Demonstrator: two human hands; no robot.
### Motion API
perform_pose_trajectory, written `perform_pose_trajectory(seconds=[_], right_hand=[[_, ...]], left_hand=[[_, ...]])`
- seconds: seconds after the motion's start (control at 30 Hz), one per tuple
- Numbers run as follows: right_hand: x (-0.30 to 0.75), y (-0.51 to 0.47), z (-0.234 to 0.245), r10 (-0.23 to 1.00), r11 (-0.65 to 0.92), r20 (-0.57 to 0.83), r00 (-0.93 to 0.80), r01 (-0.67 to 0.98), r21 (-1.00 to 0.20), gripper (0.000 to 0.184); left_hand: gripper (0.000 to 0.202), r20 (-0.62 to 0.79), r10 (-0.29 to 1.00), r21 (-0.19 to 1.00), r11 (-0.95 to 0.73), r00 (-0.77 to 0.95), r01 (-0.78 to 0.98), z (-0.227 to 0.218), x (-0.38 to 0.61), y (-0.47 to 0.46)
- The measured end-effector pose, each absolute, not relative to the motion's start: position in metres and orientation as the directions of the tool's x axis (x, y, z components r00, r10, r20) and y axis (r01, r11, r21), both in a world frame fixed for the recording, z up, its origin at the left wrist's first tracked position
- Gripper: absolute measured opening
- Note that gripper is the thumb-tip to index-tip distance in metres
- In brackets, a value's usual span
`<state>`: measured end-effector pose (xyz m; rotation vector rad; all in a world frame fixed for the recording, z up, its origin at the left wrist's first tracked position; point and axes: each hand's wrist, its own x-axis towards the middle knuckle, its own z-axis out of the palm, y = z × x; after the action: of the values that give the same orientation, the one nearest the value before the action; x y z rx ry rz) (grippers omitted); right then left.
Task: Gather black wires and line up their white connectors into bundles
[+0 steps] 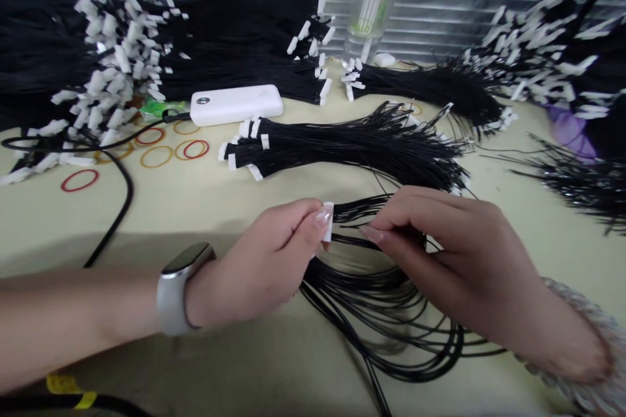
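Observation:
Between thumb and fingers, my left hand (pixel 267 251) grips a small white connector housing (pixel 328 221), with several black wires running out of its right side. My right hand (pixel 450 254) pinches a single thin black wire (pixel 348 227) just right of the housing, its tip close to the housing; whether it has entered a slot I cannot tell. Below both hands, a loose loop of black wires (pixel 391 365) curves over the table. Just behind them lies a bundle of black wires (pixel 342 146) with white connectors on its left end.
A white power bank (pixel 237 104) with a black cable (pixel 128 189) lies at back left, near several rubber bands (pixel 79 180). Large piles of connector-ended wires (pixel 117 45) stand at the back left and right (pixel 552 45). A clear bottle (pixel 374 6) stands by the blinds.

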<state>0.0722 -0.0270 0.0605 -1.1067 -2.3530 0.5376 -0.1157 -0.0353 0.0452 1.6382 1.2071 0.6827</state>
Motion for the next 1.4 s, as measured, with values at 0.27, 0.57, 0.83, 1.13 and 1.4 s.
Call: perform_pose_trajectory(seconds=[0.27, 0.57, 0.83, 1.13, 1.4], right_hand=[[0.0725, -0.0300, 0.0630, 0.775, 0.621, 0.263, -0.575, 0.613, -0.488, 0.005], [0.0692, -0.0284, 0.0605, 0.787, 0.597, 0.224, -0.574, 0.619, -0.510, 0.008], [0.0685, -0.0296, 0.0605, 0.795, 0.589, 0.225, -0.563, 0.629, -0.508, 0.011], [0.0702, -0.0320, 0.0626, 0.791, 0.599, 0.239, -0.564, 0.631, -0.493, 0.011], [0.0666, -0.0273, 0.0571, 0.756, 0.633, 0.258, -0.602, 0.572, -0.522, 0.006]], left_hand=[[0.031, -0.086, 0.928, 0.913, -0.072, 0.362, 0.401, 0.0464, -0.1155, -0.0354], [0.032, -0.107, 0.926, 0.894, -0.070, 0.361, 0.443, 0.0466, -0.1158, -0.0357], [0.032, -0.086, 0.918, 0.884, -0.108, 0.386, 0.454, 0.0485, -0.1156, -0.0352], [0.031, -0.079, 0.914, 0.890, -0.115, 0.398, 0.441, 0.0470, -0.1167, -0.0350], [0.031, -0.080, 0.913, 0.883, -0.122, 0.401, 0.453, 0.0460, -0.1165, -0.0364]])
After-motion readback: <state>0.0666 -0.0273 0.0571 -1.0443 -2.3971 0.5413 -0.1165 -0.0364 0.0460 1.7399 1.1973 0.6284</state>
